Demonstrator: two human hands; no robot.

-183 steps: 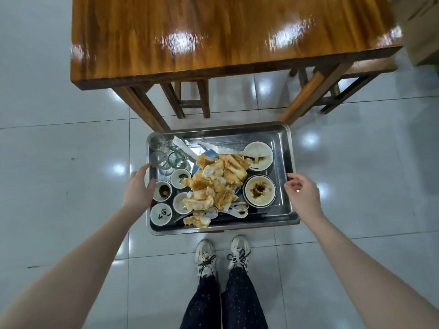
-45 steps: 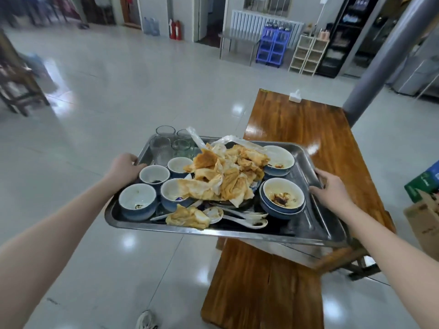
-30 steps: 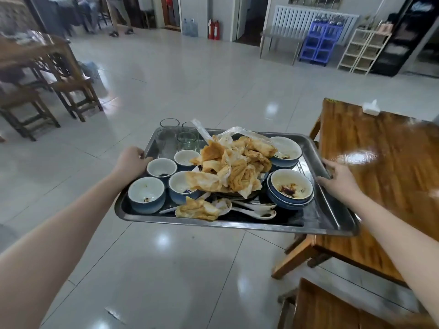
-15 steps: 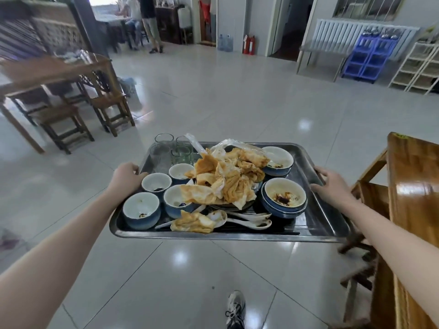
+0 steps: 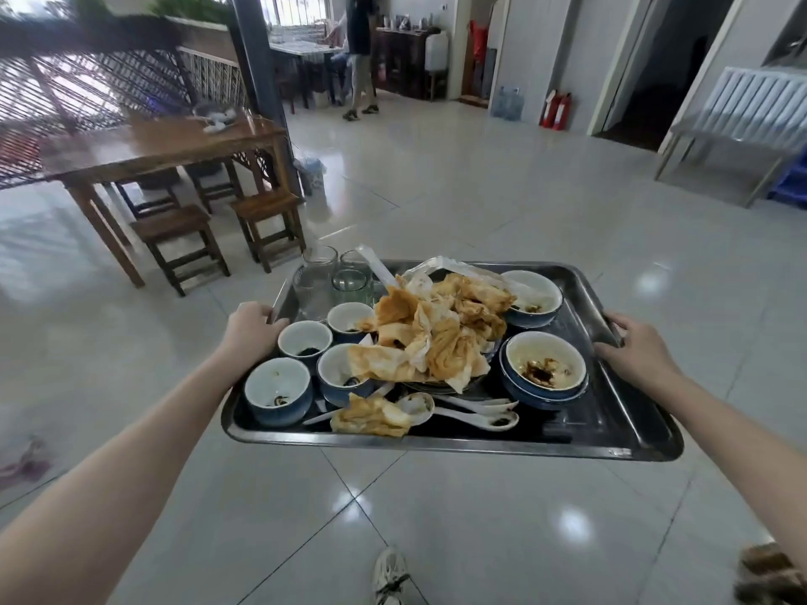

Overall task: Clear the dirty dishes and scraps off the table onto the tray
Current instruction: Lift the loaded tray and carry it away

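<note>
Table gone; tray (image 5: 629, 447) carried (fingers hidden).

A large dining hall with a glossy pale tiled floor (image 5: 480, 203) reflecting ceiling lights. At left, a wooden table (image 5: 153, 146) with stools (image 5: 179, 238) beside a lattice screen (image 5: 87, 89). A white radiator (image 5: 751, 102) lines the right wall.

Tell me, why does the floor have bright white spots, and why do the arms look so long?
Head view: the spots are ceiling lights glaring off the glossy grey floor tiles; the wide-angle lens stretches the forearms toward the corners and bends the far room; the shiny steel tray is sharp, while the wooden table and lattice at left are smeared.
</note>
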